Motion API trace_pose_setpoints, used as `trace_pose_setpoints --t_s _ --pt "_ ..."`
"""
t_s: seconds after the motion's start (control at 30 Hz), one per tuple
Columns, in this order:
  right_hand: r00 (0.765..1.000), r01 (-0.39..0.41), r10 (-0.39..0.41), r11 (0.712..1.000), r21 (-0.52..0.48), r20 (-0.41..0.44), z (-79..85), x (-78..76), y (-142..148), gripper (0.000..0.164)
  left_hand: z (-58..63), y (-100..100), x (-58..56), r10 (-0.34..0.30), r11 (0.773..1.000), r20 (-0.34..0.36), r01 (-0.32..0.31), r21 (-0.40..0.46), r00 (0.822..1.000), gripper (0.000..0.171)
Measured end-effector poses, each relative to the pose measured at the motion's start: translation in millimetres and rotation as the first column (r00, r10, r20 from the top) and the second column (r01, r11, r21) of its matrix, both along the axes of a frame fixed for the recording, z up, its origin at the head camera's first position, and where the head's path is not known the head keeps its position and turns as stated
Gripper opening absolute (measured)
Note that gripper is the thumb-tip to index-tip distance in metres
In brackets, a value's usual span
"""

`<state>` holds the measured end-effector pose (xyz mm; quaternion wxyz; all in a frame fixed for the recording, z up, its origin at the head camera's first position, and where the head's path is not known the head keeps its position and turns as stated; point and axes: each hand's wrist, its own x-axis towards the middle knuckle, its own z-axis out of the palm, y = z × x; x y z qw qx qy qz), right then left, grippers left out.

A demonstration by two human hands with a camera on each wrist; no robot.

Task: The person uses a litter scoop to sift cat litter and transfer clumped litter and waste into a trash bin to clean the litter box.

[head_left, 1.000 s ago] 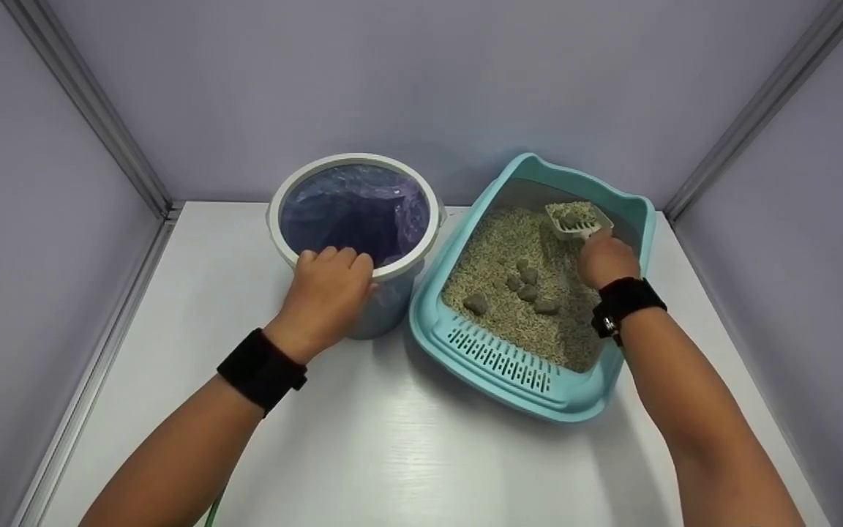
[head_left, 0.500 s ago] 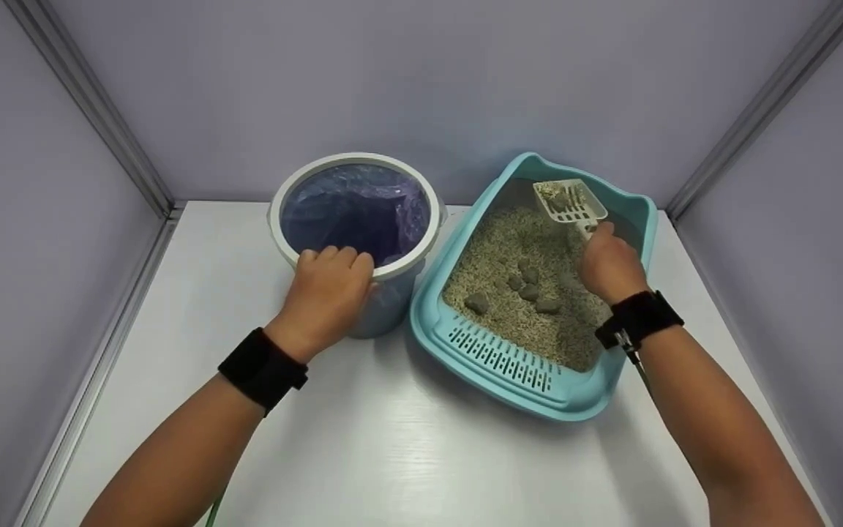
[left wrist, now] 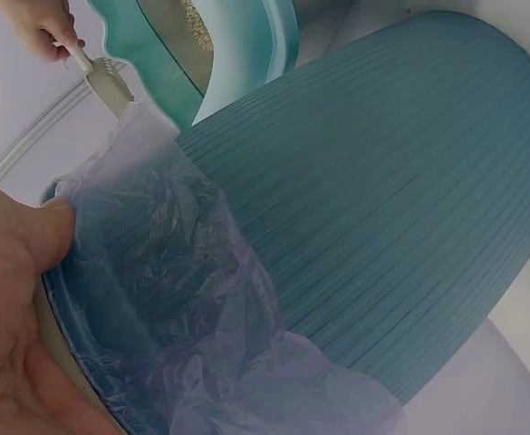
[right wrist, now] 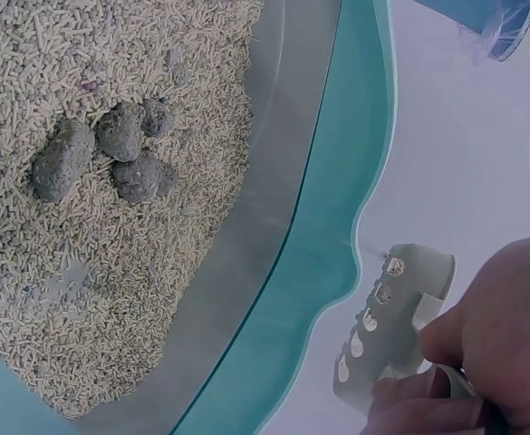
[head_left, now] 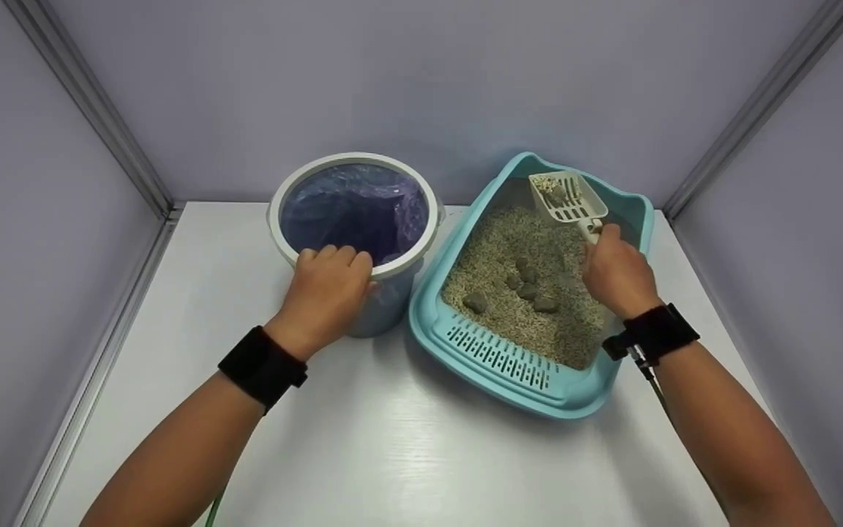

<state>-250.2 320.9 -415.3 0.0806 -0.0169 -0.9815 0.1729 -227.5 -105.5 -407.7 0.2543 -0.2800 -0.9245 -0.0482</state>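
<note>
My left hand [head_left: 328, 300] grips the white rim of a blue ribbed bin [left wrist: 364, 181] lined with a thin purple bag [head_left: 410, 212]. In the left wrist view the thumb presses at the rim, and the bag's edge hangs down outside the bin. With its fingers curled round the handle, my right hand [head_left: 619, 271] holds a white slotted litter scoop [head_left: 575, 211] above the back of a turquoise litter box [head_left: 498, 380]. A grey clump and some pellets lie in the scoop. Several more grey clumps [right wrist: 63, 161] rest on the pale pellet litter [right wrist: 183, 236].
The bin stands left of the litter box on a white table [head_left: 385, 454], with a narrow gap between them at the back. Grey-lilac panels [head_left: 421, 80] close in the back and both sides. A black band [head_left: 659, 333] with a cable is on the right wrist.
The scoop has risen from the litter and swung a little left, and most of the loose pellets in it are gone. The left hand has stayed on the bin's rim.
</note>
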Motion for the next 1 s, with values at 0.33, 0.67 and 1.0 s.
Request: trace_pose_setpoints --t_s 0.33,0.67,1.0 --pt "0.994 0.036 -0.029 0.997 0.068 -0.105 -5.0 5.8 5 0.04 1.0 0 0.3 0.02 1.0 0.044 -0.019 -0.015 0.999 0.024" --pt "0.981 0.026 -0.008 0.995 0.092 -0.192 -12.0 6.9 12 0.03 1.9 0 0.6 0.012 1.0 0.025 -0.012 -0.006 1.0 0.026" --pt "0.991 -0.05 0.045 0.998 -0.036 -0.124 -15.7 10.3 21 0.034 1.0 0 0.3 0.009 1.0 0.029 -0.009 0.002 1.0 0.025"
